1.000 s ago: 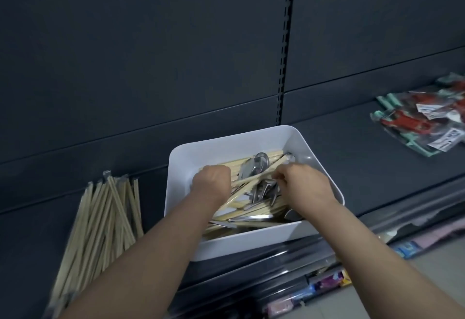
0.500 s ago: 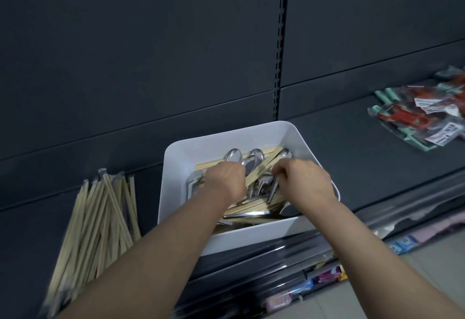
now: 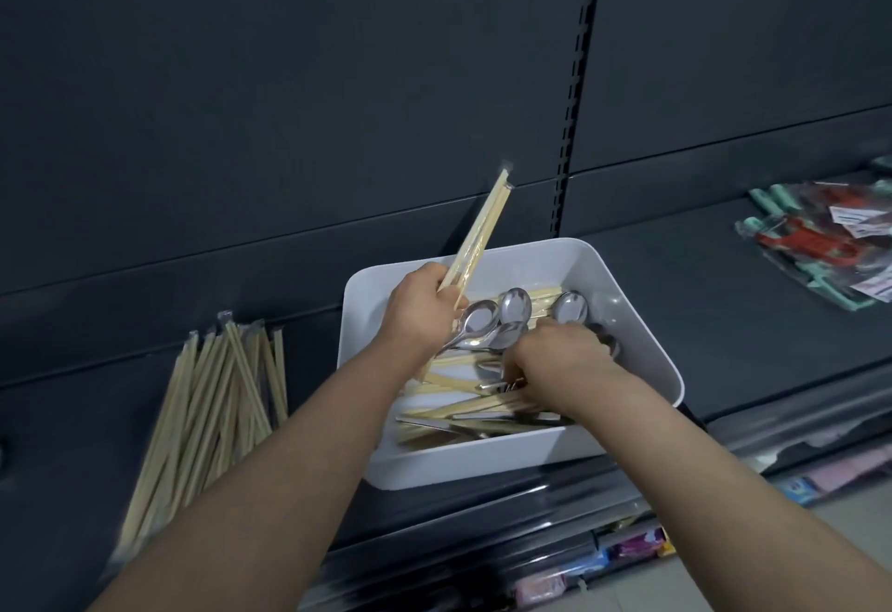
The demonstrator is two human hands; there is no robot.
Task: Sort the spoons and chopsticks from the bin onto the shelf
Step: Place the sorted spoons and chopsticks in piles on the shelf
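A white bin (image 3: 642, 322) stands on the dark shelf (image 3: 675, 283), holding several metal spoons (image 3: 515, 307) and wrapped wooden chopsticks (image 3: 463, 411). My left hand (image 3: 420, 312) grips one wrapped pair of chopsticks (image 3: 480, 232) by its lower end, so the pair points up and to the right above the bin's far left corner. Down in the bin's right half, my right hand (image 3: 564, 360) has its fingers curled among the spoon handles. What it holds is hidden under the hand.
A pile of wrapped chopsticks (image 3: 212, 413) lies on the shelf left of the bin. Red and teal packaged goods (image 3: 830, 245) lie at the right. The dark back panel rises behind. Lower shelves with coloured packets (image 3: 637, 544) show below the shelf edge.
My left hand has lifted a wrapped pair of chopsticks out of the bin and raised it upright. My right hand has stayed among the spoons, shifting slightly.
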